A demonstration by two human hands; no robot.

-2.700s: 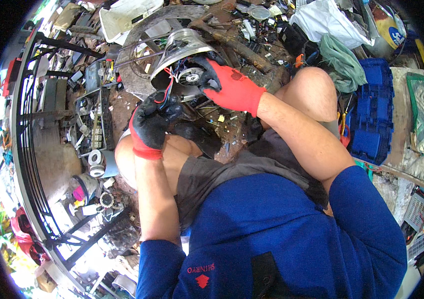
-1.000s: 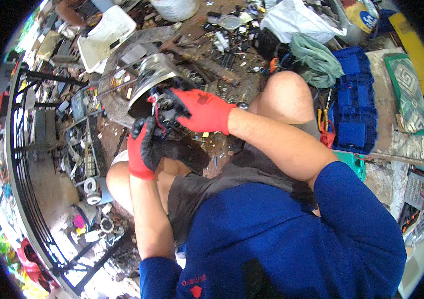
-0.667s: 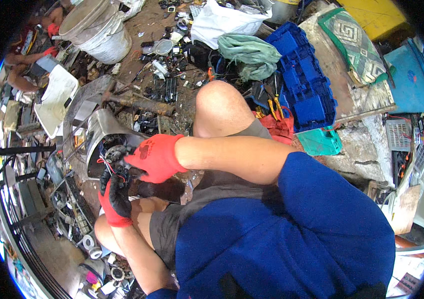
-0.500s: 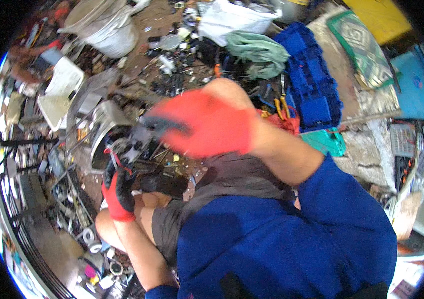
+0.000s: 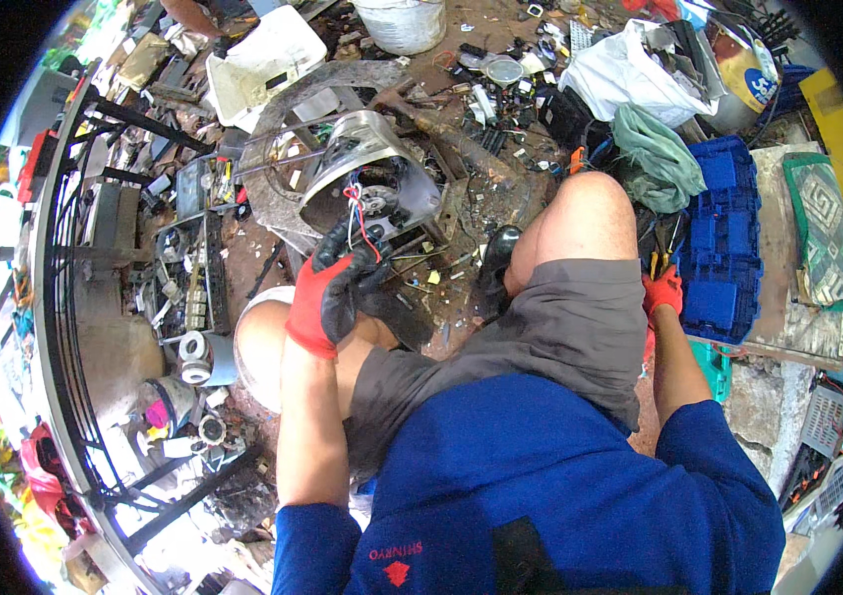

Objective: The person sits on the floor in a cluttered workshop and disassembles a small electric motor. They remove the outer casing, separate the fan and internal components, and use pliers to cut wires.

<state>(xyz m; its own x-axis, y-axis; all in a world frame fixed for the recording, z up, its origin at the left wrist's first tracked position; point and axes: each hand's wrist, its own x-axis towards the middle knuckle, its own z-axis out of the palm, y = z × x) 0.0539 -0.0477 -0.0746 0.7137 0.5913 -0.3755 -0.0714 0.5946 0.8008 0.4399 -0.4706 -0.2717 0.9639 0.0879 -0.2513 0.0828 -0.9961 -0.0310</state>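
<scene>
My left hand (image 5: 327,297), in a red and black work glove, is closed around a bundle of thin red, white and blue wires (image 5: 354,206). These wires lead up toward a rounded grey metal housing (image 5: 382,149) with a dark opening and machine parts inside. Beside my right knee, my right hand (image 5: 663,292) in a red glove reaches down to yellow-handled pliers (image 5: 656,264) next to the blue plastic tray (image 5: 719,233). Its fingers are mostly hidden, so whether it grips the pliers does not show.
A green cloth (image 5: 655,159) and a white sack (image 5: 630,74) lie beyond my right knee. A black metal rack (image 5: 60,327) runs along the left. Small electronic scraps litter the ground ahead. Another person's arm (image 5: 190,15) shows at the far left.
My right hand has moved from in front of my body, near the housing, down to the tools at my right. My left hand still holds the wires. The view has shifted.
</scene>
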